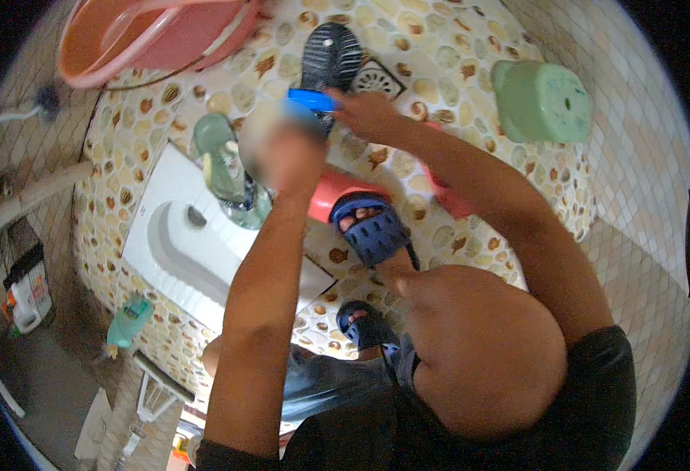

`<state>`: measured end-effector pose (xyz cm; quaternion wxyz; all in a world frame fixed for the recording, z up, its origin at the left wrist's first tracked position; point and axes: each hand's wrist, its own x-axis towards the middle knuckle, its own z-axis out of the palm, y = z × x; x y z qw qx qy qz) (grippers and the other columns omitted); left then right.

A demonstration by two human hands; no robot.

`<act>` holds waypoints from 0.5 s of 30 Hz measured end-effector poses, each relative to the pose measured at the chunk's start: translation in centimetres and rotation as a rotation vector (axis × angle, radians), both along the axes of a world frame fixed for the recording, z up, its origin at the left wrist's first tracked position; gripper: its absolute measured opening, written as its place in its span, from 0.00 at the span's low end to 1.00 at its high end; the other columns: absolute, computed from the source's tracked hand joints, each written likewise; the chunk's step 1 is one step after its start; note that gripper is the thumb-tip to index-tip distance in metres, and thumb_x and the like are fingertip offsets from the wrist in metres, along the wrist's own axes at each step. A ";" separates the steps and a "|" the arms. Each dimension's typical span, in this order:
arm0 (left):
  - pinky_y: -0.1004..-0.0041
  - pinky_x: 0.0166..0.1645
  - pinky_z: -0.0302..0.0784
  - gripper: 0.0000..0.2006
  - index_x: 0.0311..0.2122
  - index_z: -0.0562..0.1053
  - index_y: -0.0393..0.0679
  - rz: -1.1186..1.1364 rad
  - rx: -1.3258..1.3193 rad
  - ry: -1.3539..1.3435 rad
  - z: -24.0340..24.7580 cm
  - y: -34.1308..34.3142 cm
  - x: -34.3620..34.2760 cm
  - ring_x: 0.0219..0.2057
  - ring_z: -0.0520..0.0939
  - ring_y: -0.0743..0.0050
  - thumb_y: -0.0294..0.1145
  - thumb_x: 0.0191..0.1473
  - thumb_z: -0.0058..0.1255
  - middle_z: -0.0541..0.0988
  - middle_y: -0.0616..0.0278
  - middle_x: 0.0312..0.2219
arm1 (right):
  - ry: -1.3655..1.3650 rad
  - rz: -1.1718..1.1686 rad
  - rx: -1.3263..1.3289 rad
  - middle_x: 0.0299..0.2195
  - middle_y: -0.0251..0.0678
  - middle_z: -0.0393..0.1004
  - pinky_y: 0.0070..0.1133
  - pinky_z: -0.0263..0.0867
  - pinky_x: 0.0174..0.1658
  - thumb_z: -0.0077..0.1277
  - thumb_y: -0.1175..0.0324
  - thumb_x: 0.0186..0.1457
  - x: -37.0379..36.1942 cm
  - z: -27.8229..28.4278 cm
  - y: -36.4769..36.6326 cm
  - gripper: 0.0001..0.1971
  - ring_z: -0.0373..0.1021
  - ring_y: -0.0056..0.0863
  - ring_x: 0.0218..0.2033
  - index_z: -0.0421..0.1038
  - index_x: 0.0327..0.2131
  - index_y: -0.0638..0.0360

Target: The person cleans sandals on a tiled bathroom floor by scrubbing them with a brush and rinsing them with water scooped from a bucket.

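Note:
My left hand [288, 161] is over the floor near the squat toilet, beside a pale, blurred shape; its fingers are smeared, so what it holds is unclear. My right hand [368, 116] reaches in from the right, its fingertips closed at the end of a bright blue object [311, 100] whose kind I cannot make out. That object lies across a black slipper [331, 59], whose ridged surface shows. Translucent green slippers [221, 161] lie left of my left hand. A red item [351, 188] is under the toe of my blue slipper [372, 231].
A white squat toilet [164, 271] is set into the pebble-patterned floor. A floor drain [380, 78] sits beside the black slipper. A pink basin [156, 74] stands at far left, a green stool [553, 102] at far right. Another red item [448, 192] is partly behind my right arm.

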<state>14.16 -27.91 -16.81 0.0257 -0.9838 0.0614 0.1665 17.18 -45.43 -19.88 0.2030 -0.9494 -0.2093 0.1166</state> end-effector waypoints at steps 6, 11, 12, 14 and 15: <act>0.51 0.57 0.62 0.40 0.49 0.70 0.39 0.114 0.059 0.115 1.1 1.2 0.9 0.52 0.72 0.55 0.63 0.39 0.61 0.75 0.55 0.47 | 0.007 -0.137 0.148 0.22 0.49 0.75 0.44 0.70 0.28 0.42 0.60 0.60 -3.9 0.8 1.2 0.20 0.74 0.52 0.25 0.60 0.54 0.49; 0.53 0.52 0.68 0.36 0.43 0.73 0.40 -0.058 0.018 -0.062 1.2 0.1 0.1 0.48 0.75 0.58 0.64 0.39 0.59 0.78 0.57 0.42 | 0.121 -0.536 0.056 0.28 0.56 0.75 0.46 0.69 0.32 0.40 0.58 0.61 -2.2 0.4 -4.6 0.23 0.74 0.55 0.29 0.56 0.58 0.52; 0.53 0.52 0.68 0.36 0.43 0.73 0.40 -0.064 0.003 -0.072 -0.1 0.2 -0.3 0.48 0.75 0.58 0.64 0.39 0.59 0.78 0.57 0.42 | 0.188 -0.602 0.140 0.28 0.55 0.75 0.45 0.69 0.33 0.40 0.56 0.62 -2.3 -0.2 -3.9 0.23 0.74 0.54 0.30 0.56 0.58 0.52; 0.56 0.42 0.70 0.21 0.39 0.75 0.42 -0.256 -0.013 -0.309 -3.4 2.5 -0.8 0.37 0.78 0.56 0.51 0.49 0.53 0.78 0.57 0.34 | 0.234 -0.657 0.243 0.29 0.55 0.75 0.45 0.68 0.34 0.39 0.53 0.63 -0.4 0.2 -2.8 0.24 0.74 0.53 0.31 0.56 0.58 0.52; 0.50 0.52 0.67 0.36 0.46 0.73 0.41 -0.228 0.022 -0.203 -2.5 1.8 -0.3 0.48 0.74 0.51 0.65 0.41 0.56 0.75 0.51 0.44 | 0.152 -0.662 0.255 0.28 0.55 0.75 0.44 0.68 0.34 0.39 0.53 0.63 1.4 0.8 -3.8 0.22 0.74 0.53 0.31 0.58 0.54 0.54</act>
